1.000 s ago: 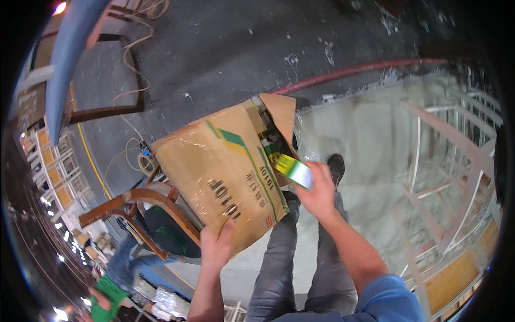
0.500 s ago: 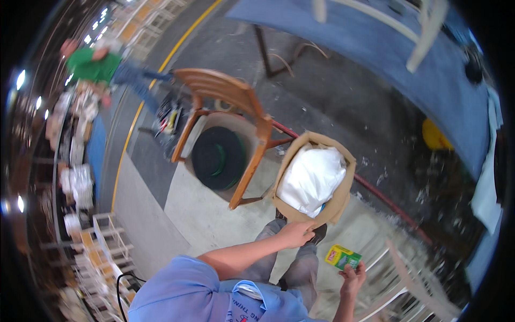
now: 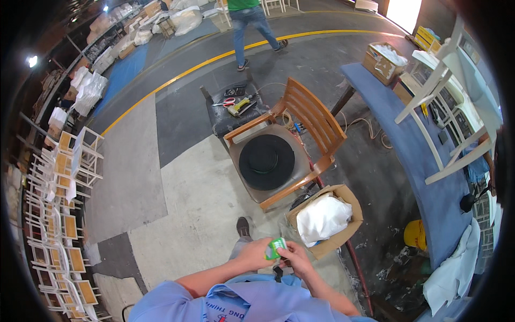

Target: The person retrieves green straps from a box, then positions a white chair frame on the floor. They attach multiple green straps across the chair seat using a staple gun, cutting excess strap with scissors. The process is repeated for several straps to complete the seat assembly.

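Note:
In front of my waist, a small green packet [image 3: 276, 248] is held between my two hands. My left hand [image 3: 253, 254] closes on its left side, and my right hand [image 3: 296, 258] grips its right side, the fingers bent over it. To the right, an opened cardboard box [image 3: 353, 214] holds a bunched white sheet [image 3: 323, 217]. Beyond my hands stands a brown wooden armchair [image 3: 313, 115], with a round black hat [image 3: 266, 162] on its seat.
A dark stool [image 3: 220, 119] past the chair carries red-handled scissors [image 3: 227, 102] and other tools. At right, a blue-topped table [image 3: 375, 102] bears a white chair frame [image 3: 429, 102]; a yellow bucket [image 3: 414, 234] is beneath it. A red hose [image 3: 357, 268] crosses the floor. A person [image 3: 248, 27] stands beyond.
My right hand has brought the green packet inward, and my left hand has left the box's edge to meet it. The view has turned left, and the person in green has walked on.

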`<action>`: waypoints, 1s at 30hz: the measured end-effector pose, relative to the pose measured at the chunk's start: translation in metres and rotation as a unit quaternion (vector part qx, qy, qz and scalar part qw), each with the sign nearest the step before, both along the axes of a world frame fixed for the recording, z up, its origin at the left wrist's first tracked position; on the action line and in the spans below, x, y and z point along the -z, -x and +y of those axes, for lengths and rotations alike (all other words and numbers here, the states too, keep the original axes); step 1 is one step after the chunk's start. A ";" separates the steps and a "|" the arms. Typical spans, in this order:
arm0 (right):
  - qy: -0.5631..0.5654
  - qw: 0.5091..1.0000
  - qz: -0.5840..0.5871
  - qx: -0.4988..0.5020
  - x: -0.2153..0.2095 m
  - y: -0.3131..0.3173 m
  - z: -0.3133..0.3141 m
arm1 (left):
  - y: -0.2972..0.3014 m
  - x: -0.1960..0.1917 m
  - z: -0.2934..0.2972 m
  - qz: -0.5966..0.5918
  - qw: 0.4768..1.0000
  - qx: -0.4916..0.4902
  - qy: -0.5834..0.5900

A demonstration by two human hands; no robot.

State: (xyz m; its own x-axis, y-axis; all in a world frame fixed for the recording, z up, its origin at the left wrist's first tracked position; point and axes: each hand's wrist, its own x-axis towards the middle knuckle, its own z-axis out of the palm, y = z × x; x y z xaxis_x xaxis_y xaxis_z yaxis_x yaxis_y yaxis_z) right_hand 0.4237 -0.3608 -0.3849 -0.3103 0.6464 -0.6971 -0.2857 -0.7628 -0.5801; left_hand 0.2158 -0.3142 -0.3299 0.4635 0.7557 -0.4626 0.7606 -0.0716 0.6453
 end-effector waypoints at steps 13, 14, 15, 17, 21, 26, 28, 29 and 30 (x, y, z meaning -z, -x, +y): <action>0.122 0.964 -0.153 0.182 0.181 0.128 0.321 | 0.274 0.072 0.126 0.020 0.954 -0.255 0.156; 0.131 0.949 -0.189 0.214 0.188 0.129 0.343 | 0.296 0.074 0.145 0.013 0.955 -0.254 0.152; 0.149 0.931 -0.221 0.248 0.198 0.130 0.357 | 0.317 0.077 0.165 0.015 0.956 -0.250 0.153; 0.176 0.911 -0.249 0.279 0.205 0.145 0.391 | 0.360 0.084 0.185 0.004 0.946 -0.290 0.144; 0.238 0.896 -0.246 0.283 0.216 0.172 0.439 | 0.412 0.093 0.225 0.015 0.918 -0.362 0.162; 0.184 0.853 -0.291 0.393 0.249 0.150 0.476 | 0.432 0.099 0.283 -0.041 0.907 -0.380 0.177; 0.221 0.864 -0.277 0.357 0.249 0.167 0.489 | 0.435 0.103 0.285 -0.047 0.897 -0.399 0.184; 0.238 0.865 -0.279 0.343 0.245 0.171 0.493 | 0.435 0.105 0.286 -0.058 0.891 -0.407 0.192; 0.250 0.865 -0.284 0.331 0.241 0.172 0.497 | 0.434 0.104 0.288 -0.063 0.893 -0.401 0.191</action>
State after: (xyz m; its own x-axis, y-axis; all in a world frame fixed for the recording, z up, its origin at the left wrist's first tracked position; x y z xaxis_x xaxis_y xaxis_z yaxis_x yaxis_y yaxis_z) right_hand 0.2520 0.1362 -0.6255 0.4967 0.1256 -0.8588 -0.5322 -0.7376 -0.4156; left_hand -0.2180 -0.0262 -0.4337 -0.0900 0.6662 -0.7403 0.3867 0.7084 0.5905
